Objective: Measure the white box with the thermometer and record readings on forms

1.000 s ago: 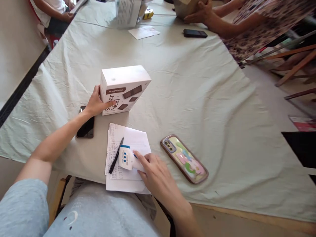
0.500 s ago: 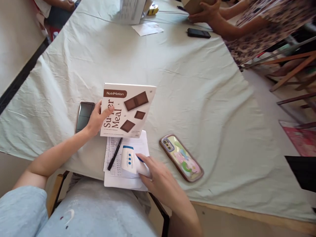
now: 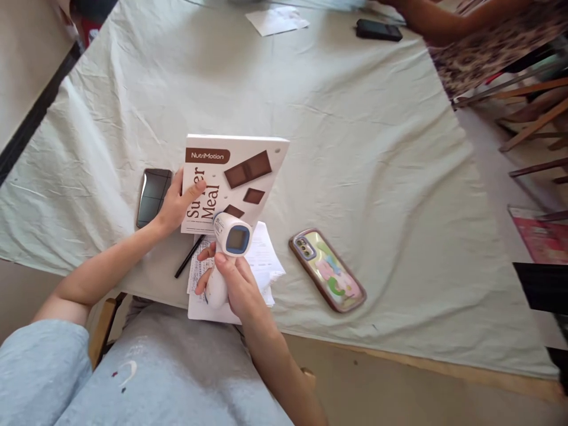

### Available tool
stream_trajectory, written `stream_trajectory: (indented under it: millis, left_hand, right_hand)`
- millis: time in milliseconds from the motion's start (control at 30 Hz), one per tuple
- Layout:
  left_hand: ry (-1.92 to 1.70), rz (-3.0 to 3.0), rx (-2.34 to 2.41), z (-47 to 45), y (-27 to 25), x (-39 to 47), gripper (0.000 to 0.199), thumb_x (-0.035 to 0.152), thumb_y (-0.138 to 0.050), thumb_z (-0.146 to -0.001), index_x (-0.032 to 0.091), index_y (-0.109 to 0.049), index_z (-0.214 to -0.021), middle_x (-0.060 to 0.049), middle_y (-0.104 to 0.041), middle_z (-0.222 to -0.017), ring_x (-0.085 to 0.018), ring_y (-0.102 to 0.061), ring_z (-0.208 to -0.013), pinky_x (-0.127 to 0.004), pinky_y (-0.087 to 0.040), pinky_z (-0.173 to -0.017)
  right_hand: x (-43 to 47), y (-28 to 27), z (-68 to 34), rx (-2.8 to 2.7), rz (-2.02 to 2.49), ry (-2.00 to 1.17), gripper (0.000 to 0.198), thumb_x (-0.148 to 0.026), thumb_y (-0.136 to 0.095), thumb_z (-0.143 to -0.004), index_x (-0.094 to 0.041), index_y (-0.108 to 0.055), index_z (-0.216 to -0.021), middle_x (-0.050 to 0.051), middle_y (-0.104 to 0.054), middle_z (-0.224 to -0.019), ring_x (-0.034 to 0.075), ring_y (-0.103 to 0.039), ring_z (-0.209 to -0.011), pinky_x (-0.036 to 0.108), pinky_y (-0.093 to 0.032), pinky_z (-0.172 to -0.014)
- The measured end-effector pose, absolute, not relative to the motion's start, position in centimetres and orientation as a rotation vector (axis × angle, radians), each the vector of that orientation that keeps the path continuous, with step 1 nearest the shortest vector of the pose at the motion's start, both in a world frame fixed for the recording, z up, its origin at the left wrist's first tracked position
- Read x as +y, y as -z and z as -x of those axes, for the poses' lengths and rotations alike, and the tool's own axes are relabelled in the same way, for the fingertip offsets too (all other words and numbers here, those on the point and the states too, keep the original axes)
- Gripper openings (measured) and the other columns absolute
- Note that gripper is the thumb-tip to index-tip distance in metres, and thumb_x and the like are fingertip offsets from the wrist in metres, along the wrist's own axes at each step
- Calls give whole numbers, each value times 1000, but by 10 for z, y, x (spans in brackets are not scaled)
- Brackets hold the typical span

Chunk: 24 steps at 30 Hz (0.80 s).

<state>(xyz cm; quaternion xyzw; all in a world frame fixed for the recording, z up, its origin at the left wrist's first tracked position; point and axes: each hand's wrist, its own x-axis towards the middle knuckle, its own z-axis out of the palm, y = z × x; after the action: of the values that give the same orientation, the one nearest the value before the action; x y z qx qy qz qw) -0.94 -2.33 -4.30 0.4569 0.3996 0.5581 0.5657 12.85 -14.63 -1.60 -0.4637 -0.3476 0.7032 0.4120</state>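
Note:
A white box (image 3: 239, 171) printed "NutriMotion" and "Super Meal", with pictures of chocolate pieces, is held up by my left hand (image 3: 177, 204), thumb across its front. My right hand (image 3: 237, 281) grips the handle of a white and blue infrared thermometer (image 3: 231, 234). Its small screen faces me, and its front end overlaps the box's lower edge; whether they touch I cannot tell. Under the thermometer lie written and printed papers (image 3: 261, 254) on a white pad. A black pen (image 3: 189, 257) rests at their left side.
A dark phone (image 3: 153, 198) lies beside my left hand. To the right is a phone in a colourful case (image 3: 328, 269). Farther off on the pale tablecloth (image 3: 377, 160) are a white paper (image 3: 277, 21) and a black phone (image 3: 378, 29), near another person's arm (image 3: 444, 21).
My right hand has lifted the thermometer off the papers and turned it upright against the box's lower part. The pen and papers have shifted. The view has tilted down slightly.

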Motion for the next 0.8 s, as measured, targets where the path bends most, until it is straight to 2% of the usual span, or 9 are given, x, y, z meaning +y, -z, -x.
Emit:
stream_trajectory:
  millis: [233,433,800]
  left_hand:
    - [-1331,-1111,940,9,46,-21,57,62,-75,-69,23,-59,-107,-5,-67,-111,-24,-63,-109,-36,-51,-94]
    - [-1331,-1109,933,8,45,-22,57,62,-75,-68,23,-58,-106,-5,-67,-109,-23,-65,-105,-35,-53,-89]
    - [-1331,-1116,940,9,46,-21,57,62,-75,-69,23,-59,-108,-5,-66,-110,-24,-64,-107,-37,-52,-93]
  right_hand:
    - [-148,5,-133,-1031,1300,-1736,48,-65,-55,-82,-22,-45,-100,4,-62,-99,11,-60,-47,26,-44,-41]
    - [-144,3,-134,-1158,1374,-1738,47,-65,-50,-84,-21,-47,-101,3,-65,-82,14,-60,-48,28,-45,-44]
    - [-147,9,-136,-1094,1331,-1713,45,-62,-52,-86,-20,-47,-101,6,-62,-104,11,-61,-47,28,-47,-44]
